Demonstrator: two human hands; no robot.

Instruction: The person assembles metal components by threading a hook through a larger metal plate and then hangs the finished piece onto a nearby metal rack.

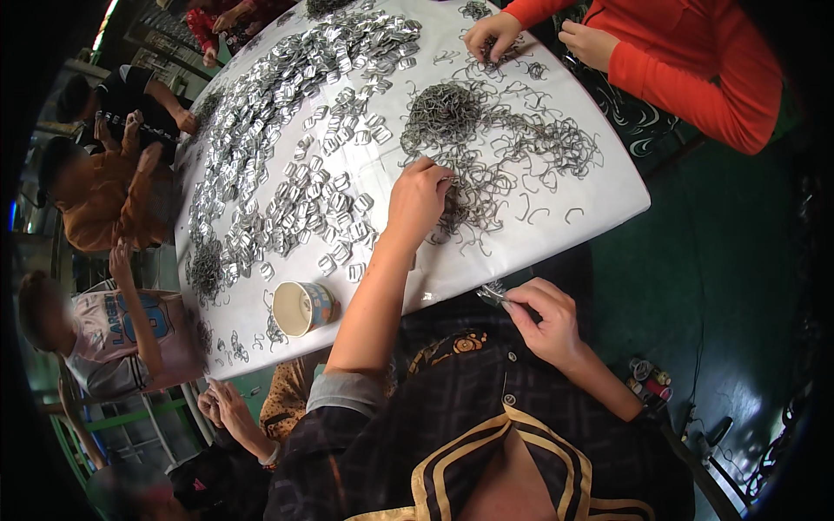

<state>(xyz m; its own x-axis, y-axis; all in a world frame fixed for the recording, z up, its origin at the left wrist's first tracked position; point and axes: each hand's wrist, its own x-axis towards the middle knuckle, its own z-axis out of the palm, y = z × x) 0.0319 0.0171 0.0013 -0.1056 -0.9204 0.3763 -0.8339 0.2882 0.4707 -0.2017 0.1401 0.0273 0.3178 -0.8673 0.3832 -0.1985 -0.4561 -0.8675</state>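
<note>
Grey wire hooks (486, 148) heaped on white surface (599, 217); flat metal buckles (304, 113) spread apart beside them.
Left hand (419, 198), fingers curled down, picks into the hook tangle. Right hand (543, 321) pinches a small metal piece (492, 294) off the near edge, close to the body. Paper cup (302, 307) near.
</note>
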